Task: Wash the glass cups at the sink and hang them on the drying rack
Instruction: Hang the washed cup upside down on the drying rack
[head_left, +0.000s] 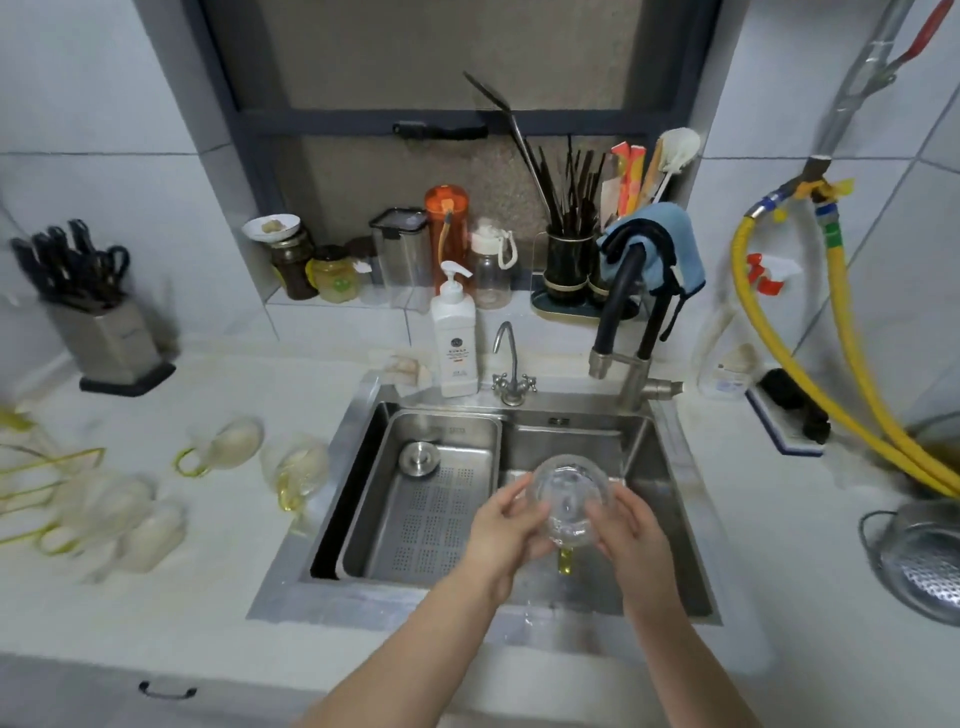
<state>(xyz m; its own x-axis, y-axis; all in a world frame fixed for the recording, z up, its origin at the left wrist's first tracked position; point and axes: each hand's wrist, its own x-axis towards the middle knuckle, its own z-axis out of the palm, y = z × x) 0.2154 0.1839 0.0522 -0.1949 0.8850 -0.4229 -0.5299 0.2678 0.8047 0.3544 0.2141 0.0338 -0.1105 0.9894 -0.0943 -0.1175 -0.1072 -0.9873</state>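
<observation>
A clear glass cup (569, 493) with a yellow-green handle is held over the right basin of the steel sink (670, 499), its mouth facing up toward me. My left hand (506, 525) grips its left side and my right hand (626, 530) grips its right side. The handle pokes out below between my hands. Two more glass cups (236, 441) (298, 467) lie on the counter left of the sink. Several others (119, 519) lie blurred at the far left beside the yellow-green wire drying rack (47, 467).
A black pull-down faucet (618, 312) arches over the right basin, with a small tap (511, 364) and a soap pump bottle (457, 338) behind the sink. A perforated drain tray (436, 514) fills the left basin. A knife block (98, 322) stands at left; a metal colander (919, 561) and yellow hose (831, 374) are at right.
</observation>
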